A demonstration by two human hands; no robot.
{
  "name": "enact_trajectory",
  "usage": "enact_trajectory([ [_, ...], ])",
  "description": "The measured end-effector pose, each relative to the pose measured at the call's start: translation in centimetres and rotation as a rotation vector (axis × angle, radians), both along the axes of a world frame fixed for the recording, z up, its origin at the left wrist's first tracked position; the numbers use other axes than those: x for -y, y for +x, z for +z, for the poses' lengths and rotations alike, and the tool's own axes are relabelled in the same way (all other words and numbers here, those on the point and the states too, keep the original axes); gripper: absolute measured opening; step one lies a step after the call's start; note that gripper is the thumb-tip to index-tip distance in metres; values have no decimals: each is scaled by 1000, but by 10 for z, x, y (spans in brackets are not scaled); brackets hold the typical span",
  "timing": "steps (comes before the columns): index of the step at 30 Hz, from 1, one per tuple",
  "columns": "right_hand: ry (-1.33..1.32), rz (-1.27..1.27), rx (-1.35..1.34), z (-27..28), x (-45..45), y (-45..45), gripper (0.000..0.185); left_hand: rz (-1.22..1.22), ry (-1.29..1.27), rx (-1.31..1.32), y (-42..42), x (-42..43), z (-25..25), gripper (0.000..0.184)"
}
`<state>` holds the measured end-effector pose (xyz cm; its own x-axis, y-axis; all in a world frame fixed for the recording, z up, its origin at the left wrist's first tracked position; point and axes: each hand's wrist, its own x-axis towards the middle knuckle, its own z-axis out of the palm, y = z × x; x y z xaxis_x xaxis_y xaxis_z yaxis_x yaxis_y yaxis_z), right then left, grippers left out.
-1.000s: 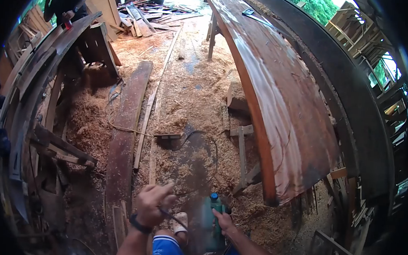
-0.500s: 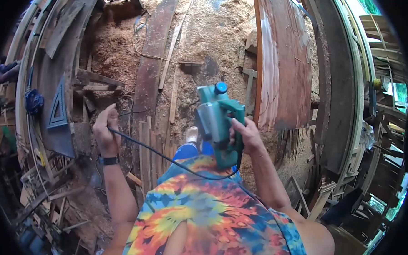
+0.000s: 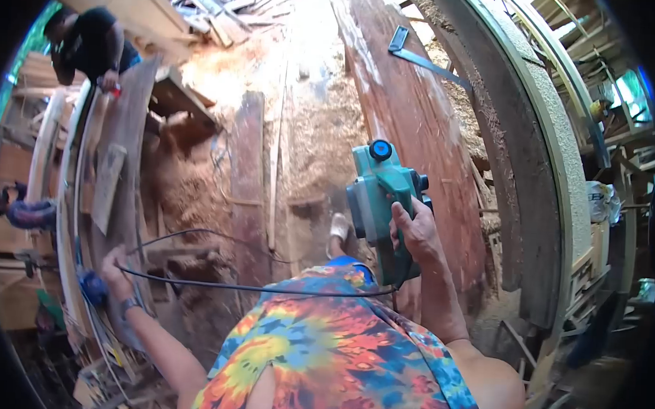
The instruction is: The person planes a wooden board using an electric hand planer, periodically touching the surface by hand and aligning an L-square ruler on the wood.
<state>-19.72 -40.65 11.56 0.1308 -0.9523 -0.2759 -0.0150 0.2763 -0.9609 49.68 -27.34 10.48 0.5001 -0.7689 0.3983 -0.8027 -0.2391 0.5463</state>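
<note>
A green electric hand planer (image 3: pixel 381 179) with a round blue front knob hangs in front of my body, its handle wrapped by the fingers of my right hand (image 3: pixel 418 234). Its black power cord (image 3: pixel 222 285) leaves the back end and stretches left across my waist. Far over on the left, my left hand (image 3: pixel 117 274) is closed around that cord, which loops onward over the floor. A wide reddish-brown plank (image 3: pixel 412 106) lies beside and partly beneath the planer as seen from above; touching cannot be made out.
A try square (image 3: pixel 429 61) lies across the far part of the plank. Grey beams (image 3: pixel 502 139) run along the right side. At upper left a person in a dark shirt (image 3: pixel 93 44) leans by a board (image 3: pixel 130 115). Wood shavings (image 3: pixel 190 169) cover the floor, with narrow boards (image 3: pixel 248 150) on it.
My view has turned and moved forward, bringing a co-worker and the try square into sight. The planer now sits further right, against the plank in view. My left hand has drawn the cord further left.
</note>
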Motion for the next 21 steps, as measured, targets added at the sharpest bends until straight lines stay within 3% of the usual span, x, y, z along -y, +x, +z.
enact_trajectory([
  [1, -5, -31, 39, 0, 21, 1, 41, 11, 58, 126, 12, 19, -11, 20],
  [3, 2, -88, 104, -8, 59, 3, 46, 202, 369, 96, -14, 59, -9, 29],
  [5, -5, -115, 36, -11, 96, 1, 50, 195, 434, 10, -80, 101, 12, 38],
  [6, 2, -129, 13, -13, 114, 2, 50, 158, 428, 83, -66, 109, -14, 47],
  [10, 55, -184, 25, -23, 182, 5, 53, 234, 504, -274, -87, 160, -54, 59],
  [11, 62, -188, 38, -27, 198, 7, 53, 211, 543, -204, -66, 167, -85, 63],
  [13, 52, -156, 4, -37, 231, 10, 53, 220, 577, -399, -64, 191, -112, 64],
  [17, 74, -158, -53, -50, 300, 15, 53, 189, 526, -486, -59, 253, -176, 62],
  [21, 52, -140, -43, -56, 381, 25, 55, 129, 684, -532, -57, 328, -222, 58],
])
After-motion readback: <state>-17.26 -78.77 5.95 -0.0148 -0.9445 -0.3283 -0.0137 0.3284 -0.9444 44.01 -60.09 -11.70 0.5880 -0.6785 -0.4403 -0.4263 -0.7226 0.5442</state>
